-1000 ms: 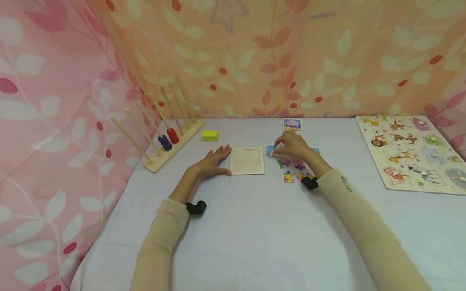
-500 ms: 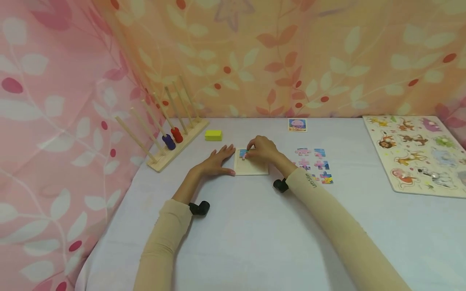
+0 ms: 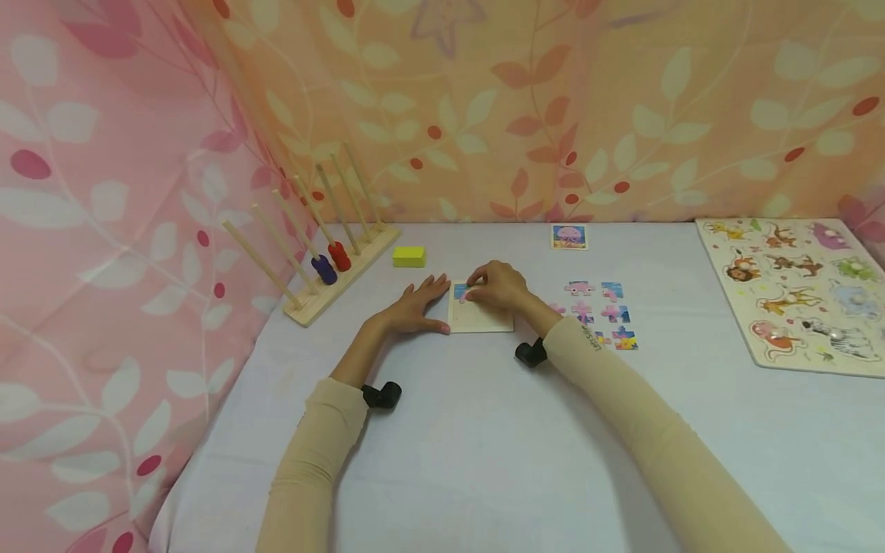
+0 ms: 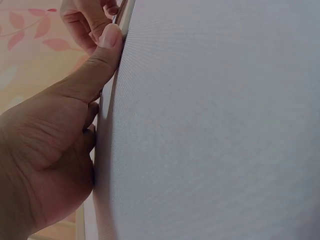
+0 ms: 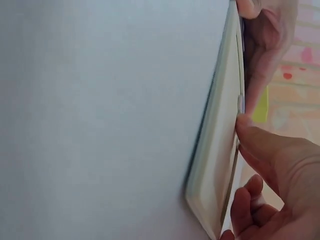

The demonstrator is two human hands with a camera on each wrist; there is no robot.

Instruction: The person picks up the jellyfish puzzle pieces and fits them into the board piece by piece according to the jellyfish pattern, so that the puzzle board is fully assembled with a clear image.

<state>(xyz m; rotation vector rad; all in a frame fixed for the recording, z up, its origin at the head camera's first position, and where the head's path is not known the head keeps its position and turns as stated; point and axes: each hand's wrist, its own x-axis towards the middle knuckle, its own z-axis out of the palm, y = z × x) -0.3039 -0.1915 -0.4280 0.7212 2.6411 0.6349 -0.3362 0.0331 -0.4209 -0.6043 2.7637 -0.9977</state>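
A shallow square wooden tray (image 3: 484, 326) lies on the white cloth in the head view. My left hand (image 3: 415, 309) rests along its left side, fingers spread, with the thumb touching near the front corner. My right hand (image 3: 501, 287) reaches over the tray's right part. Its thumb and fingers pinch a blue-and-pink jigsaw piece (image 3: 461, 293) in the tray's back left corner. In the right wrist view, the thumb of the right hand (image 5: 280, 170) presses at the piece's edge above the tray (image 5: 212, 175). Whether the piece lies fully flat is hard to tell.
Several loose jigsaw pieces (image 3: 614, 314) lie right of the tray, some hidden behind the right wrist. A jellyfish picture card (image 3: 569, 237) is at the back. A yellow block (image 3: 409, 257) and a peg stand (image 3: 354, 270) with beads are left. An animal board (image 3: 788, 288) lies right.
My right hand has moved left from the loose pieces to the tray, bringing one jigsaw piece into its back left corner. My left hand has stayed beside the tray.
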